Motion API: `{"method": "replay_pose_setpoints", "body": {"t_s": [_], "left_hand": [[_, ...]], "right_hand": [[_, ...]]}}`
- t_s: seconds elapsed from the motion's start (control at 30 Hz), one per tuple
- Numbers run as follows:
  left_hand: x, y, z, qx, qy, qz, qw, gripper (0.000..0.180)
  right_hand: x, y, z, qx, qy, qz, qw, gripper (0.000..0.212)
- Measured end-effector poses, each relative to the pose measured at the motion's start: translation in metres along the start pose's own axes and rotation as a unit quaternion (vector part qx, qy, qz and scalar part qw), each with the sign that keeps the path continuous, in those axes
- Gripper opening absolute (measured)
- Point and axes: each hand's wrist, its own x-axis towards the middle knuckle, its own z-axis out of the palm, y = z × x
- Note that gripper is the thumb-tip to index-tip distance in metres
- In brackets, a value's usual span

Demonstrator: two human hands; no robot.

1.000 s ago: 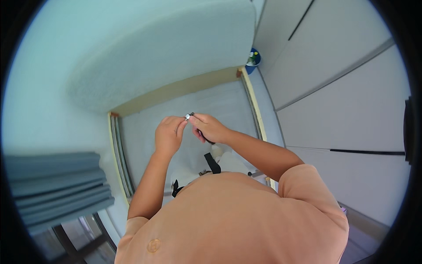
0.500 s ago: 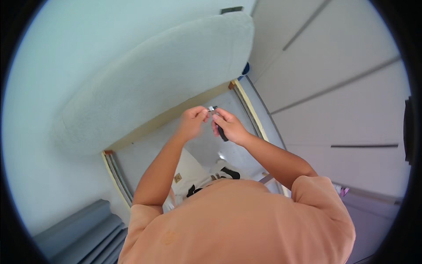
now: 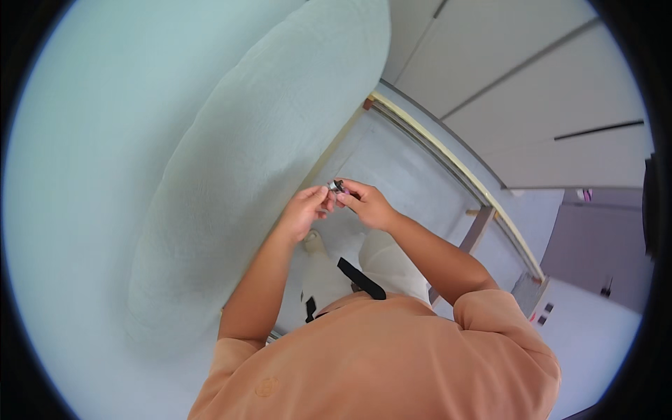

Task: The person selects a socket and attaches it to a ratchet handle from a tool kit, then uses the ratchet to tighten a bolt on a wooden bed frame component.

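My right hand (image 3: 369, 206) is closed around a small tool with a silver metal head (image 3: 337, 186) and a dark handle; its exact kind is hard to tell. Pinched fingers of my left hand (image 3: 304, 211) meet the tool's metal end, and whatever they grip is too small to make out. Both hands are close together in front of my body, above the floor inside a bed frame. In this frame the handle is mostly hidden by my right hand.
A large pale padded headboard (image 3: 259, 119) rises at the left. The frame's long side rail (image 3: 448, 155) curves away at the right, with a crossbar (image 3: 479, 229) joining it. Beyond it stand light cabinet fronts (image 3: 518, 77). My legs (image 3: 395, 262) stand within the frame.
My view has turned, so the headboard now runs more steeply and more of the right rail and its crossbar shows. The hands stay together; the tool's dark handle has become mostly hidden.
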Motion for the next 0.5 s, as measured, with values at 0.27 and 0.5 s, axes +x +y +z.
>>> {"method": "replay_pose_setpoints", "body": {"t_s": [0.27,0.5], "left_hand": [[0.077,0.034,0.048,0.136,-0.107,-0.052,0.983,0.023],[0.219,0.013,0.08,0.419,-0.034,0.044,0.906,0.022]], "right_hand": [[-0.019,0.007,-0.049,0.039,0.179,-0.021,0.983,0.032],[0.023,0.063,-0.143,0.188,0.213,0.059,0.957,0.029]]}}
